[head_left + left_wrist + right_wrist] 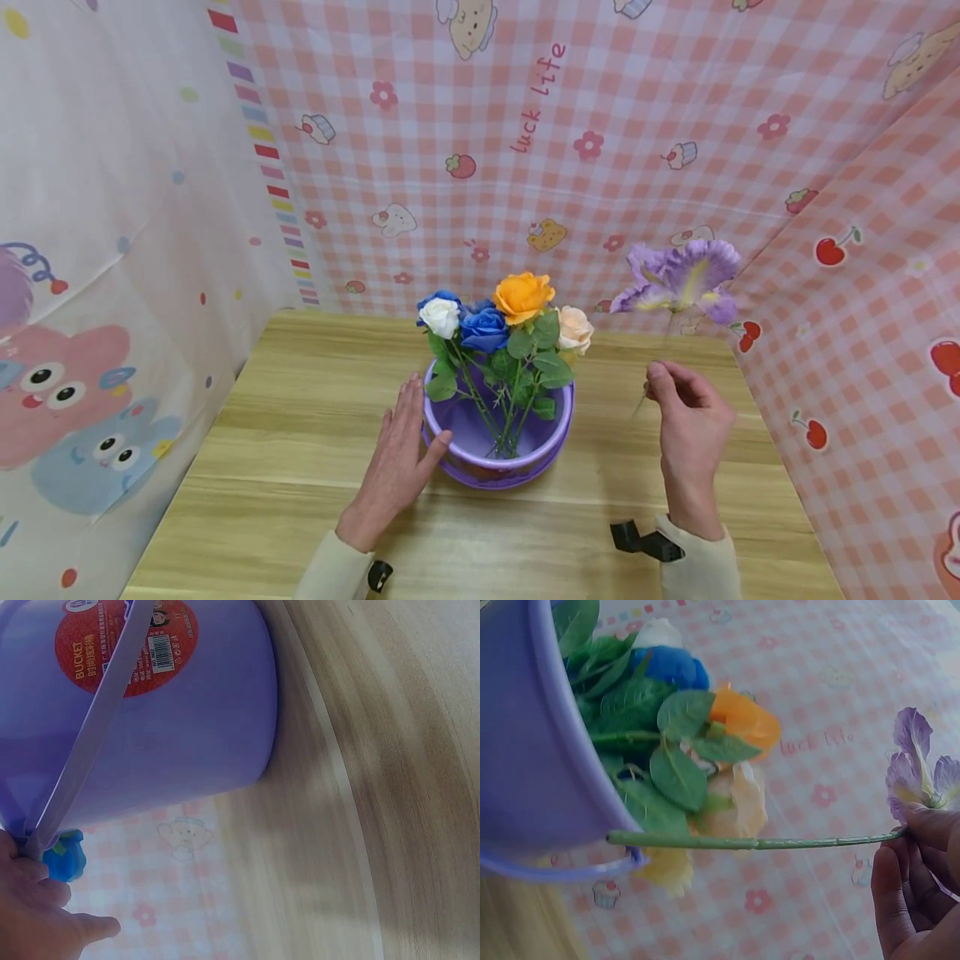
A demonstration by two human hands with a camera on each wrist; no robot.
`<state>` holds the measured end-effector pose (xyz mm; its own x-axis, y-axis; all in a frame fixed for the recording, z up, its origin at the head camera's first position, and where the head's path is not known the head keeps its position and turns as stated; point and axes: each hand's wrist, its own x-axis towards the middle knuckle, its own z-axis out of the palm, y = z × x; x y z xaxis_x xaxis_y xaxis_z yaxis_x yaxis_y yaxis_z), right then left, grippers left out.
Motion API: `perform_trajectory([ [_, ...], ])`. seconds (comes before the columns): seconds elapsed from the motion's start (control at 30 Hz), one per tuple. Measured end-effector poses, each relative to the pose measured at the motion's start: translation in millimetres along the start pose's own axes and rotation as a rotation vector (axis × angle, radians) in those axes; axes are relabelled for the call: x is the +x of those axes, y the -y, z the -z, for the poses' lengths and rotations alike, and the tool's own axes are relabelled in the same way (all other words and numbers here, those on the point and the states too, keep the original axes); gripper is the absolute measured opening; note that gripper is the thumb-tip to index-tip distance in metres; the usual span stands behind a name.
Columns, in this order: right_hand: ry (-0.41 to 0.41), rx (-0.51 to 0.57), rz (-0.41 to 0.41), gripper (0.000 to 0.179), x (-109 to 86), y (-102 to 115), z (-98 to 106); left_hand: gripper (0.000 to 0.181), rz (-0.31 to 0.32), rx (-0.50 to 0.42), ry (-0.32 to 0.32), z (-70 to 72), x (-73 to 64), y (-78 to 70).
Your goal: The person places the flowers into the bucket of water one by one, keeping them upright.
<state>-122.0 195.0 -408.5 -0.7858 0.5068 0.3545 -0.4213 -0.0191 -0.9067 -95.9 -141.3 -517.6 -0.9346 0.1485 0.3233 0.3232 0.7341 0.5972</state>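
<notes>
A purple bucket [450,417] stands on the table with several artificial roses in it: blue [483,329], white [440,317], orange [524,297] and peach [575,330]. My left hand [397,454] rests against the bucket's left rim, fingers straight and thumb over the edge. To the right of the bucket, my right hand [693,421] pinches a purple iris [678,279] by its stem, between thumb and fingers. In the right wrist view the green stem [795,844] runs from the fingers toward the bucket, its cut end overlapping the rim. The bucket's handle [82,742] hangs down its side.
The wooden table [300,417] is bounded at the back by a pink checked cloth [420,192]. A white patterned cloth [150,208] hangs on the left, more checked cloth [892,333] on the right. Black straps [647,541] sit at the wrists.
</notes>
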Motion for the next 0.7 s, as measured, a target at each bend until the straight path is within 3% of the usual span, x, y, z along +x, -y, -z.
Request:
perform_trajectory([
  [0.7,0.128,-0.051,0.029,0.020,-12.5,-14,-60,0.084,0.003,0.004,0.003,-0.3,0.6,0.6],
])
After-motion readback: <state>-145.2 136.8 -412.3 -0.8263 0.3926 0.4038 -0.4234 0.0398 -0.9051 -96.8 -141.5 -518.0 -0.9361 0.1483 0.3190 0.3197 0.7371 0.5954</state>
